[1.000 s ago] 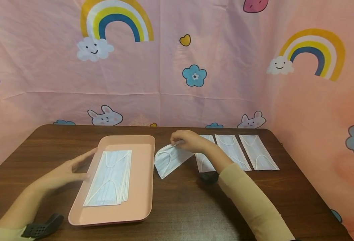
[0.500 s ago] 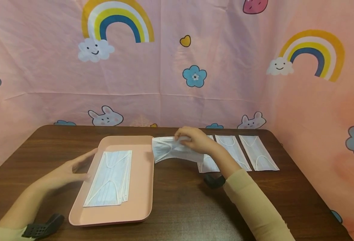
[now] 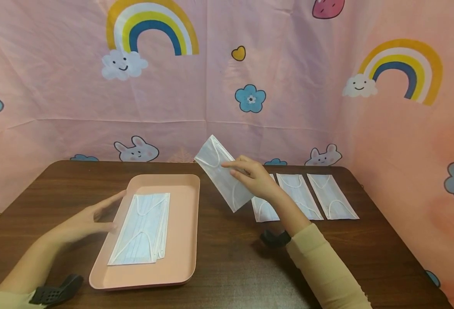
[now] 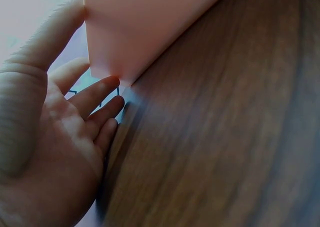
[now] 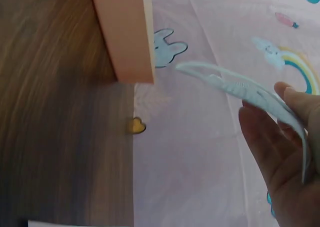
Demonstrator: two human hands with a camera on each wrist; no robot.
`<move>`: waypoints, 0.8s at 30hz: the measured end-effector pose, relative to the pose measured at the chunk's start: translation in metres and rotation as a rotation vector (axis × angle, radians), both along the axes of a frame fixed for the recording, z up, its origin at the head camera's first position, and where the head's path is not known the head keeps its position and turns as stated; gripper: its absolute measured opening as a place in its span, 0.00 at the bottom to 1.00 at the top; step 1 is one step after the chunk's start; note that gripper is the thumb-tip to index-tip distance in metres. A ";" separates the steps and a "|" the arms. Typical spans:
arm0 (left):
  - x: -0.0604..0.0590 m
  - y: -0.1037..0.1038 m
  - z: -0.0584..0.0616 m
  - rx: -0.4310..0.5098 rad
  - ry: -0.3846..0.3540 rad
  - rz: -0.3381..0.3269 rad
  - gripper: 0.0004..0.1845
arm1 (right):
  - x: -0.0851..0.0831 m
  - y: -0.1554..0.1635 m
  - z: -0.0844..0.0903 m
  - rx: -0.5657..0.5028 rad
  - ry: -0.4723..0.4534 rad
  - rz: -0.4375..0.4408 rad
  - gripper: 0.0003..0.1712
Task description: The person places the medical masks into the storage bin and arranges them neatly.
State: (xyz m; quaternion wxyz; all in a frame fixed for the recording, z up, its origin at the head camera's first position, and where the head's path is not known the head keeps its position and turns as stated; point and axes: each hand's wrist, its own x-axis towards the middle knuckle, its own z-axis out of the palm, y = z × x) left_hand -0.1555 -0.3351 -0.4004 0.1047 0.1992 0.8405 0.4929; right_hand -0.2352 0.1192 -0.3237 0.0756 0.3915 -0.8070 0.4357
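My right hand [image 3: 252, 175] pinches a white disposable face mask [image 3: 219, 165] between thumb and fingers, tilted in the air to the right of the tray. In the right wrist view that face mask [image 5: 245, 89] shows edge-on, slightly bowed. My left hand [image 3: 84, 222] rests along the left side of the pink tray [image 3: 180, 270], thumb and fingers spread. The left wrist view has its straight fingertips at the tray's wall [image 4: 135, 27]. Inside the tray lies a small stack of pale blue face masks [image 3: 140, 231], ear loops on top.
Right of the tray, three more face masks lie in a row: one partly behind my right forearm [image 3: 264, 210], a middle mask [image 3: 298, 195] and an outer mask [image 3: 332, 196]. A patterned pink cloth [image 3: 289, 86] hangs behind the brown table [image 3: 227, 266].
My right hand has lifted the face mask higher, and the mask has swung from hanging sideways to a steep tilt with its far end up. My left hand has stayed at the tray.
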 end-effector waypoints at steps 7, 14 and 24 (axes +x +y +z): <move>0.000 0.000 0.001 -0.009 -0.005 0.004 0.46 | 0.015 -0.010 0.009 -0.082 0.012 -0.002 0.22; -0.001 0.002 0.003 -0.011 -0.009 0.006 0.46 | 0.029 -0.024 0.014 -0.153 0.034 -0.025 0.29; -0.001 0.001 0.002 -0.020 -0.014 0.012 0.46 | 0.048 -0.051 0.018 -0.215 0.037 0.005 0.28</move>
